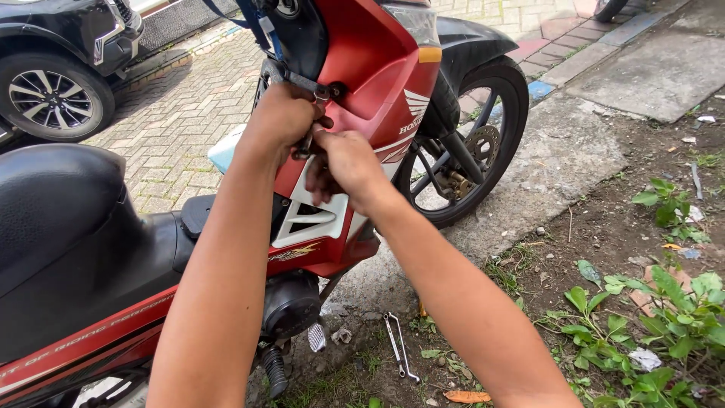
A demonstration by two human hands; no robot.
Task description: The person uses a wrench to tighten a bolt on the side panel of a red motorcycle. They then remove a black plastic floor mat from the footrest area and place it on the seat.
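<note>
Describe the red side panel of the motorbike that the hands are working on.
The red side panel looks like glossy plastic, with a white vented section lower down and a wing emblem near its front edge. It sits upright on the bike, beside the front wheel. The left hand and right hand press against its middle, beside a dark metal bracket.

**One head view, looking down and forward**

You have a single camera, worn on your head, tilted down along both forearms toward your hands (317, 147) at the picture's centre. It sits close: the arms enter from 6 o'clock and fill the lower middle. The red motorcycle (362, 68) runs from 8 o'clock up to its front wheel (461, 143) at 1 o'clock. Paving lies toward 11 o'clock, bare ground and weeds (649, 317) toward 4 o'clock. There is no second view to overlap with.
</note>
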